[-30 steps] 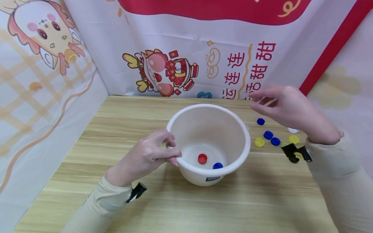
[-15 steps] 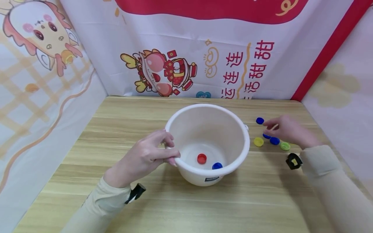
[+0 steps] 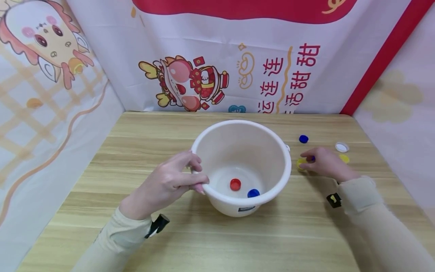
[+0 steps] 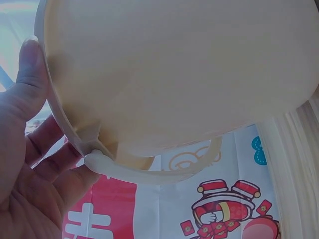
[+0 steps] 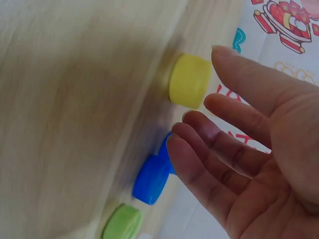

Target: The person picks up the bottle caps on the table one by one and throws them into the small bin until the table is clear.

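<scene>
A white plastic bucket stands in the middle of the table, its mouth tipped toward me. My left hand grips its rim at the left, thumb and fingers on either side of the wall. Inside lie a red bottle cap and a blue bottle cap. On the right, my right hand is at a yellow bottle cap, thumb and fingers spread beside it without a grip. Below these fingers in the right wrist view are a blue cap, another blue one partly hidden, and a green cap.
Farther back on the right lie a blue cap, a white cap and a second yellow cap. The bucket's handle hangs from its rim in the left wrist view. Printed cloth walls border the wooden table.
My right hand has come down from above the caps onto the table, then shifted left and toward me to the yellow cap. My left hand keeps its hold on the bucket.
</scene>
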Demonstrator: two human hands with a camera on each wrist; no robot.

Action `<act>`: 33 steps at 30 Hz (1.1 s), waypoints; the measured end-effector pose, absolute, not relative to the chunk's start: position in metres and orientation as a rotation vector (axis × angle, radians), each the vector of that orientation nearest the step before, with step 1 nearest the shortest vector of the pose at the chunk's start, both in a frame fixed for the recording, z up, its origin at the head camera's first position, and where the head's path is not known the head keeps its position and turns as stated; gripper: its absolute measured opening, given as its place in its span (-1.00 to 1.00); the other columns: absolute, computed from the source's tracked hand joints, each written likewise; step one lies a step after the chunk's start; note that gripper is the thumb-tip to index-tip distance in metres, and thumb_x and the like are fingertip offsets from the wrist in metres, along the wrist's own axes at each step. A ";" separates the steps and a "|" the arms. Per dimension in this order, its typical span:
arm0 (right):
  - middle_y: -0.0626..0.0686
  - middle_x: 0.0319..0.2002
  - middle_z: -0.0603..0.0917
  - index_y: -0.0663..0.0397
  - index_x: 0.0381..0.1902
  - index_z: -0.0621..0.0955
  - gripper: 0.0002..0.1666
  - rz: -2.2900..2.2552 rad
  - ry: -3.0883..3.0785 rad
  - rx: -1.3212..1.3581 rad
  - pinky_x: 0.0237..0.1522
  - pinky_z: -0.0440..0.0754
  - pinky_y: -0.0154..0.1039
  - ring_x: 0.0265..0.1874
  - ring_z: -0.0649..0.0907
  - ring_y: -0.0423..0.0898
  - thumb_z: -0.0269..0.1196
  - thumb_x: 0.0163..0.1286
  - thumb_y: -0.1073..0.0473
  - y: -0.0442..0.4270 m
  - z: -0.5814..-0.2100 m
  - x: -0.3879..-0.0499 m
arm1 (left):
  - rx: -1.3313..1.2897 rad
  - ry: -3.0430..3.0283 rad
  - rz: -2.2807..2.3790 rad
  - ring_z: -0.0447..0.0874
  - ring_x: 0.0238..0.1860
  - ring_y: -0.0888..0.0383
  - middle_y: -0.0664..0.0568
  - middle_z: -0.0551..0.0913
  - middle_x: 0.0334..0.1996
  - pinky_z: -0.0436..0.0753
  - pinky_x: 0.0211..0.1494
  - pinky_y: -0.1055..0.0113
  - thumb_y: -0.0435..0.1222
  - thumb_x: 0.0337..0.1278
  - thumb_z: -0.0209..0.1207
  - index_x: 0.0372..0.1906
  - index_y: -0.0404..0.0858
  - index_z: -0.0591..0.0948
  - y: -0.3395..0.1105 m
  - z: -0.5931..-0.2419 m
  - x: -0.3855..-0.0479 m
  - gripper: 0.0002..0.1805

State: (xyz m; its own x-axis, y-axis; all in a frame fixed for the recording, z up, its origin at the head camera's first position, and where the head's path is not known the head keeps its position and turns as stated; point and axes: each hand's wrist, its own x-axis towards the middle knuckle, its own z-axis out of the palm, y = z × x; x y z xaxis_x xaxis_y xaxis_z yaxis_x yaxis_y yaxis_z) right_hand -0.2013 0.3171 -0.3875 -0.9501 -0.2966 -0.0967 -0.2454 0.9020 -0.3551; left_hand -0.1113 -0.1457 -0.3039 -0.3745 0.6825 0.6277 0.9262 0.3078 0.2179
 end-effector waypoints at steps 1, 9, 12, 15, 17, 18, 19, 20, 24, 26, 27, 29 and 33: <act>0.03 -0.35 0.65 0.36 0.03 0.66 -0.47 -0.501 2.914 -0.416 -0.28 0.61 -0.07 -0.35 0.57 -0.05 0.44 0.24 0.07 0.316 -0.388 -0.202 | -1.430 -2.161 -0.785 0.59 -0.12 0.09 -0.02 0.55 -0.20 0.70 0.02 0.24 -0.02 0.19 0.21 -0.24 -0.12 0.79 -0.146 -0.304 -0.111 -0.70; 0.06 -0.34 0.67 0.33 -0.03 0.68 -0.58 -0.425 2.904 -0.348 -0.25 0.65 -0.02 -0.35 0.60 -0.03 0.43 0.26 0.14 0.307 -0.389 -0.204 | -1.408 -2.184 -0.784 0.60 -0.11 0.09 -0.02 0.56 -0.18 0.69 0.05 0.20 -0.01 0.15 0.24 -0.22 -0.11 0.80 -0.146 -0.305 -0.111 -0.70; 0.10 -0.29 0.68 0.33 -0.03 0.67 -0.59 -0.413 2.890 -0.309 -0.21 0.66 0.01 -0.31 0.62 0.01 0.43 0.26 0.15 0.303 -0.389 -0.204 | -1.403 -2.184 -0.783 0.60 -0.10 0.09 -0.02 0.56 -0.18 0.68 0.07 0.19 0.01 0.16 0.21 -0.22 -0.11 0.80 -0.146 -0.305 -0.110 -0.68; 0.16 -0.24 0.68 0.34 -0.03 0.66 -0.60 -0.423 2.867 -0.267 -0.16 0.66 0.05 -0.25 0.62 0.06 0.42 0.28 0.17 0.301 -0.389 -0.205 | -1.410 -2.167 -0.782 0.60 -0.10 0.09 -0.02 0.56 -0.19 0.68 0.08 0.18 0.01 0.19 0.19 -0.22 -0.12 0.80 -0.146 -0.306 -0.111 -0.67; 0.20 -0.20 0.68 0.35 -0.02 0.65 -0.60 -0.426 2.856 -0.243 -0.12 0.65 0.09 -0.20 0.63 0.10 0.41 0.28 0.18 0.299 -0.389 -0.205 | -1.412 -2.163 -0.793 0.60 -0.10 0.08 -0.02 0.56 -0.19 0.68 0.08 0.17 0.01 0.19 0.19 -0.22 -0.12 0.80 -0.145 -0.306 -0.111 -0.67; 0.22 -0.17 0.68 0.36 -0.02 0.65 -0.60 -0.429 2.851 -0.236 -0.09 0.64 0.11 -0.18 0.63 0.12 0.41 0.28 0.19 0.299 -0.389 -0.206 | -1.412 -2.163 -0.801 0.60 -0.09 0.07 -0.02 0.56 -0.19 0.68 0.08 0.17 0.01 0.19 0.19 -0.22 -0.12 0.80 -0.145 -0.306 -0.111 -0.67; 0.24 -0.15 0.68 0.36 -0.01 0.65 -0.59 -0.431 2.844 -0.228 -0.07 0.63 0.13 -0.16 0.63 0.14 0.41 0.28 0.19 0.299 -0.389 -0.206 | -1.410 -2.163 -0.805 0.61 -0.09 0.07 -0.02 0.56 -0.19 0.68 0.08 0.16 0.00 0.18 0.20 -0.22 -0.12 0.80 -0.146 -0.307 -0.111 -0.67; 0.26 -0.14 0.68 0.36 -0.01 0.65 -0.59 -0.433 2.841 -0.221 -0.05 0.63 0.15 -0.14 0.63 0.15 0.41 0.28 0.19 0.298 -0.389 -0.207 | -1.406 -2.170 -0.812 0.61 -0.08 0.06 -0.02 0.56 -0.19 0.67 0.09 0.15 0.01 0.17 0.20 -0.22 -0.12 0.80 -0.146 -0.307 -0.111 -0.67; 0.28 -0.10 0.67 0.37 0.00 0.64 -0.59 -0.445 2.822 -0.197 -0.02 0.61 0.18 -0.10 0.62 0.18 0.41 0.28 0.21 0.297 -0.388 -0.208 | -1.396 -2.183 -0.830 0.61 -0.06 0.04 -0.01 0.57 -0.19 0.66 0.11 0.12 0.00 0.14 0.23 -0.22 -0.12 0.81 -0.146 -0.307 -0.111 -0.67; 0.28 -0.10 0.67 0.36 0.00 0.64 -0.60 -0.442 2.820 -0.191 -0.02 0.61 0.18 -0.10 0.62 0.17 0.41 0.28 0.22 0.297 -0.388 -0.208 | -1.396 -2.185 -0.833 0.61 -0.05 0.04 -0.01 0.57 -0.19 0.66 0.11 0.12 0.00 0.14 0.23 -0.21 -0.12 0.81 -0.146 -0.307 -0.111 -0.67; 0.27 -0.10 0.67 0.36 0.01 0.64 -0.60 -0.439 2.818 -0.188 -0.02 0.61 0.18 -0.09 0.62 0.17 0.41 0.28 0.22 0.296 -0.388 -0.208 | -1.398 -2.183 -0.835 0.61 -0.06 0.04 -0.01 0.57 -0.19 0.66 0.11 0.12 0.00 0.13 0.24 -0.21 -0.12 0.81 -0.146 -0.307 -0.111 -0.68; 0.27 -0.09 0.67 0.35 0.01 0.64 -0.60 -0.436 2.811 -0.175 -0.01 0.61 0.17 -0.10 0.62 0.16 0.41 0.29 0.23 0.295 -0.387 -0.208 | -1.402 -2.183 -0.837 0.60 -0.06 0.04 -0.01 0.56 -0.19 0.66 0.11 0.13 -0.01 0.13 0.25 -0.22 -0.12 0.81 -0.146 -0.307 -0.111 -0.68; 0.27 -0.07 0.67 0.35 0.02 0.64 -0.61 -0.443 2.811 -0.163 0.00 0.61 0.18 -0.08 0.61 0.17 0.40 0.29 0.23 0.294 -0.387 -0.208 | -1.411 -2.184 -0.827 0.60 -0.06 0.04 -0.02 0.56 -0.19 0.66 0.12 0.15 0.00 0.14 0.24 -0.22 -0.13 0.80 -0.146 -0.307 -0.111 -0.67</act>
State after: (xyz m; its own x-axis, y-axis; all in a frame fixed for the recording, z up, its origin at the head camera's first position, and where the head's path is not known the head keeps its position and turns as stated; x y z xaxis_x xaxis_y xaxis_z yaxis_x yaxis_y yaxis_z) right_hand -0.2078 0.2945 -0.3871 -0.9515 -0.1552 -0.2658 -0.0658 0.9462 -0.3168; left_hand -0.1111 -0.1463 -0.3068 -0.4032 0.6714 0.6218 0.9149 0.3112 0.2571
